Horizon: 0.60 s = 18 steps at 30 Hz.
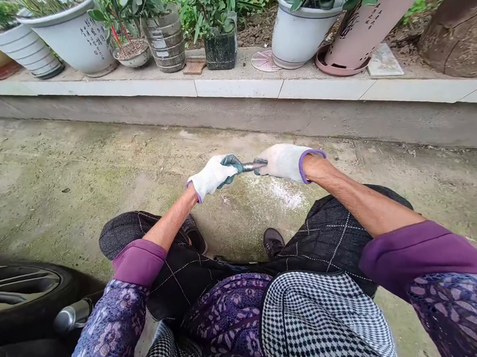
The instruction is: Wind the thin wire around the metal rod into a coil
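Both my hands wear white knit gloves with purple cuffs and dark green coated fingers. My left hand [218,174] is closed around one end of a short, slim metal rod [248,167]. At the rod's other end my right hand [283,161] is closed too, its fingertips pressed on it; a flat dark edge shows there, and I cannot make out what it is. The rod lies nearly level above the concrete ground. Below and to the right of it, white powder [286,196] is scattered over the floor.
A tiled ledge [237,87] runs across the back, bearing several potted plants, among them a white pot [301,35] and a pink planter [363,31]. A wheel [10,292] stands at the lower left. A checkered cloth [330,323] covers my lap.
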### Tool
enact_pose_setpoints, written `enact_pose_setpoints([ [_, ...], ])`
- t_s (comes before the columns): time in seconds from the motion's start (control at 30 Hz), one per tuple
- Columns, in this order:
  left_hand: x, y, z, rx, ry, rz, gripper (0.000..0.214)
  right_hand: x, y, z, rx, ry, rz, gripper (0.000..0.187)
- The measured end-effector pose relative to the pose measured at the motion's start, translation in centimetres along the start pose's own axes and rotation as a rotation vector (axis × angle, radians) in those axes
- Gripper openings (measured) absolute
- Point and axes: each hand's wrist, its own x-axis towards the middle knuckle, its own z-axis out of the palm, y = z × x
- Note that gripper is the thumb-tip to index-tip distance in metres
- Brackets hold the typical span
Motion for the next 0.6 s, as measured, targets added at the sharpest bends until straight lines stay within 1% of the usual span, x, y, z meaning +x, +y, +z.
enact_pose_setpoints([
  [0.07,0.1,-0.2,0.2,-0.082,0.050,-0.008,0.015,-0.1,-0.8,-0.4,-0.119,0.082,0.046,0.020],
  [0.17,0.0,-0.2,0.6,-0.174,0.151,0.017,0.021,-0.4,-2.0,-1.2,-0.302,0.205,0.108,0.029],
  [0.23,-0.3,0.0,0.7,-0.205,0.178,0.031,0.022,-0.4,-2.2,-1.8,-0.327,0.247,0.127,0.034],
  [0.3,-0.7,0.2,0.8,-0.211,0.169,0.021,0.023,-0.1,-1.9,-2.3,-0.313,0.285,0.138,0.036],
  [0.37,-0.9,0.3,0.7,-0.213,0.151,0.010,0.024,0.1,-1.5,-2.7,-0.253,0.325,0.135,0.034],
  [0.47,-0.8,-0.1,0.6,-0.234,0.128,0.011,0.025,-0.1,-1.9,-2.9,-0.051,0.334,0.122,0.030],
  [0.53,-0.5,-0.5,0.4,-0.245,0.122,0.020,0.024,-0.8,-2.7,-2.8,0.128,0.293,0.111,0.031],
  [0.6,-0.1,-0.8,0.0,-0.241,0.126,0.034,0.023,-1.6,-3.6,-2.4,0.283,0.216,0.076,0.034],
])
